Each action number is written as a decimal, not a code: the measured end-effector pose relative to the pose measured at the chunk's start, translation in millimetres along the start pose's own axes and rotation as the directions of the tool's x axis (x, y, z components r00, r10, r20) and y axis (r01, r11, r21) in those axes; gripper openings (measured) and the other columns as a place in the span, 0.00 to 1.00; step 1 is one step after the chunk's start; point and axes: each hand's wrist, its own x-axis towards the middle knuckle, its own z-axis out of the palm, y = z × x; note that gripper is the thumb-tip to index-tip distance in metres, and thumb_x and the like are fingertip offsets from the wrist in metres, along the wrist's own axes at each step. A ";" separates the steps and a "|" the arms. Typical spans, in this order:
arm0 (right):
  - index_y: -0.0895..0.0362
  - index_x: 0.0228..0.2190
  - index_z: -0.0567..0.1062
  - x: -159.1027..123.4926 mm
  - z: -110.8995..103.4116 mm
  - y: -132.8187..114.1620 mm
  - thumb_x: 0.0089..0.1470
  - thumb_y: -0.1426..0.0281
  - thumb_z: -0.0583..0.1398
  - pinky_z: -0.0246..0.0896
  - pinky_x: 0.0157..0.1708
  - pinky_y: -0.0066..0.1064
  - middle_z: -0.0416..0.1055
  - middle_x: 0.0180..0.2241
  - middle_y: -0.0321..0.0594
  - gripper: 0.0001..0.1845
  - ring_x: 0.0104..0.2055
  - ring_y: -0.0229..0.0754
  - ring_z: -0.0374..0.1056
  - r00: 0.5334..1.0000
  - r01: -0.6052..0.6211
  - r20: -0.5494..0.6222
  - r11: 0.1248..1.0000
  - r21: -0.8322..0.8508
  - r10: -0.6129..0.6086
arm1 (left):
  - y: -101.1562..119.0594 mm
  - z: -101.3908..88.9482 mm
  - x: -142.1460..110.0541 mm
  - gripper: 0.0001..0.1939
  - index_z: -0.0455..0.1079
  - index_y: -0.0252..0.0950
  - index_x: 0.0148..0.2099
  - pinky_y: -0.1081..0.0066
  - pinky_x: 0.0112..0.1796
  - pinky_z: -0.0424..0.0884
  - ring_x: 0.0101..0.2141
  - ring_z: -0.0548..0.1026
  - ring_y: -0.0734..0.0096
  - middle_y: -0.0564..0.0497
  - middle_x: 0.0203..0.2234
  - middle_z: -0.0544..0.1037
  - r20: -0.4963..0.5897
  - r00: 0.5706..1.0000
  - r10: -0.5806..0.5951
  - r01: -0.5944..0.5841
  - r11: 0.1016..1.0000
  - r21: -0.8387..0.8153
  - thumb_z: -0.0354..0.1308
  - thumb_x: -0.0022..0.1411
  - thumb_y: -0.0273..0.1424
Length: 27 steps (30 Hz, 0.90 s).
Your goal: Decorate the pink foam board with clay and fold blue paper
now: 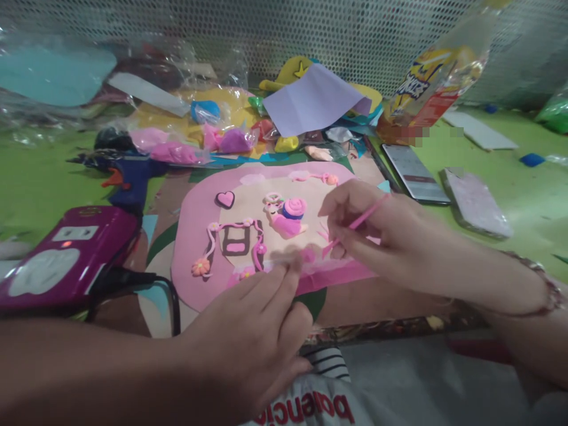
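A pink clay plaque lies in front of me with a clay snail, a heart, small flowers and a brown window shape on it. My right hand pinches a thin pink modelling stick, whose tip rests on the plaque's right part. My left hand is curled, with its index fingertip pressing the plaque's lower edge near a small pink clay bit.
A magenta power strip with a black cable sits at left, with a blue glue gun behind it. Bags of coloured clay and a lilac paper crowd the back. A phone, a pink case and a yellow snack bag lie at right.
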 end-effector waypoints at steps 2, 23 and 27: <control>0.56 0.37 0.62 4.4 1.8 7.7 0.52 0.79 0.54 0.58 0.23 0.26 0.67 0.30 0.35 0.10 0.25 0.34 0.67 0.998 -0.063 -0.004 0.992 0.106 0.063 | -0.3 -0.1 -0.4 0.19 0.65 0.30 0.40 0.55 0.47 0.68 0.51 0.68 0.45 0.27 0.51 0.67 0.004 1.000 -0.009 0.009 1.000 0.000 0.56 0.59 0.43; 0.52 0.41 0.55 20.1 16.9 23.3 0.50 0.80 0.56 0.72 0.23 0.28 0.65 0.27 0.30 0.20 0.25 0.36 0.71 0.938 -0.320 0.028 0.830 0.457 0.346 | -2.1 2.5 -1.1 0.17 0.63 0.31 0.43 0.56 0.46 0.69 0.48 0.70 0.47 0.33 0.49 0.70 -0.046 0.998 0.041 -0.040 0.999 0.021 0.53 0.61 0.42; 0.51 0.45 0.54 19.8 17.7 23.4 0.51 0.77 0.56 0.73 0.24 0.29 0.64 0.29 0.31 0.21 0.26 0.37 0.72 0.940 -0.308 -0.005 0.853 0.420 0.342 | -3.4 3.9 -0.2 0.18 0.63 0.31 0.43 0.56 0.44 0.70 0.47 0.70 0.48 0.34 0.49 0.71 -0.056 0.997 0.052 -0.050 0.998 0.028 0.54 0.60 0.42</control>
